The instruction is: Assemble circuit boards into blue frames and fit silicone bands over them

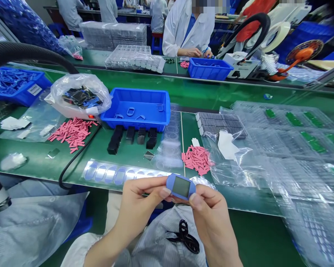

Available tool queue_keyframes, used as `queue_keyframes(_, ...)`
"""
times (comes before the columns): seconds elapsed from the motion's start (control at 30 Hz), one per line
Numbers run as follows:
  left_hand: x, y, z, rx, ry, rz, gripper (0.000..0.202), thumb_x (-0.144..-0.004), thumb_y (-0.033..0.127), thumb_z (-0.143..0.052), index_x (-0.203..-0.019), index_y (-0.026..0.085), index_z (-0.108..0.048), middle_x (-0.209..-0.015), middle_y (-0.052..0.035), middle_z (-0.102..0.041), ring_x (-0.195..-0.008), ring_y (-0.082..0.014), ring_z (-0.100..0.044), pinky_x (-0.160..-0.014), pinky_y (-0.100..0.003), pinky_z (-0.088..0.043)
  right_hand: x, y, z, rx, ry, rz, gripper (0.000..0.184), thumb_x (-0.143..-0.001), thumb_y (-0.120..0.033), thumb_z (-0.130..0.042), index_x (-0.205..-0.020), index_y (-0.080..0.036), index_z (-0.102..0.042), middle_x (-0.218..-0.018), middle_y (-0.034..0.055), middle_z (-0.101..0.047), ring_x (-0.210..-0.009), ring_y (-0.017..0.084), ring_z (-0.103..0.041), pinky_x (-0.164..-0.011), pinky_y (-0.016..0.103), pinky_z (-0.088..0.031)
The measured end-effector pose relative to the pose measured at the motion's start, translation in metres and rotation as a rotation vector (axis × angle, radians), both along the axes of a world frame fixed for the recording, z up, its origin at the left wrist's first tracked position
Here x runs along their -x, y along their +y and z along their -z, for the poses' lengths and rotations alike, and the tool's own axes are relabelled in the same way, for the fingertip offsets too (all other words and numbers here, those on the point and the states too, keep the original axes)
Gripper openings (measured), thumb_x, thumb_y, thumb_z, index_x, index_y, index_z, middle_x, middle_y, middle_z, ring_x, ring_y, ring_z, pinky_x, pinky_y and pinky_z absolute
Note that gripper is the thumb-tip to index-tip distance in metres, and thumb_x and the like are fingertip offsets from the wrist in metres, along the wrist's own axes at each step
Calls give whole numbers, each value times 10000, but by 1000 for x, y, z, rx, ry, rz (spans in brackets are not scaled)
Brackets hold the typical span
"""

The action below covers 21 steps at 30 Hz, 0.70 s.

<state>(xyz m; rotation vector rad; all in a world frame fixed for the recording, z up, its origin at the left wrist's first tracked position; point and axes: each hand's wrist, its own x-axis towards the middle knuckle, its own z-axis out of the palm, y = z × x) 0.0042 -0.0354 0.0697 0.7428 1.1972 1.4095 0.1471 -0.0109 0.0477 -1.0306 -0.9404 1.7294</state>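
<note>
My left hand (pixel 137 205) and my right hand (pixel 210 217) hold a small blue rounded-rectangular device (pixel 180 187) up above the bench edge, pinching it from both sides. Its square grey-green screen faces me. Just beyond my hands, a clear plastic sheet of oval blue pieces (pixel 114 173) lies on the green bench. A loose pile of pink foam strips (pixel 197 160) lies to the right of it. Black scissors (pixel 183 237) rest on my lap below my hands.
A blue plastic tub (pixel 136 109) holds a few blue rings, with black blocks (pixel 130 137) in front of it. Plastic bags, pink strips and clear trays cover the bench. A black cable crosses its left side. Co-workers sit at a further bench.
</note>
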Motion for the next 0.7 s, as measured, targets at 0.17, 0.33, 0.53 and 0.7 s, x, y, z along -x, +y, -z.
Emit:
queue_keyframes(0.17,0,1,-3,-9,-3,15,178,-662,427,-749,-779,296,-780,-566,16,-743,-491,-91,-646,-529,-137,-534,-5,0,7,-8,5,-30,199,-664,-406,-756,-614,-223,-693,-538,4,-653,-456,122,-552,-482,239,-465)
queue_keyframes(0.33,2,0,-5,35,46,3,129,-645,323,-778,-768,284,-783,-602,17,-755,-498,-115,-658,-539,-172,-548,-7,2,7,-129,-97,-7,152,-686,-354,-747,-638,-219,-694,-553,-1,-653,-496,110,-547,-485,205,-465)
queue_keyframes(0.53,2,-2,1,-9,244,-93,154,-653,180,-748,-762,283,-782,-626,24,-761,-483,-106,-646,-501,-159,-527,-2,-1,-2,-246,-264,45,104,-694,-326,-741,-729,-234,-706,-635,5,-685,-569,133,-631,-545,200,-526)
queue_keyframes(0.7,4,-4,3,-245,457,-64,228,-704,116,-705,-817,301,-773,-670,39,-765,-564,-101,-658,-561,-160,-511,2,-5,-9,-376,-297,196,26,-706,-274,-739,-718,-258,-722,-742,26,-729,-723,191,-680,-655,274,-568)
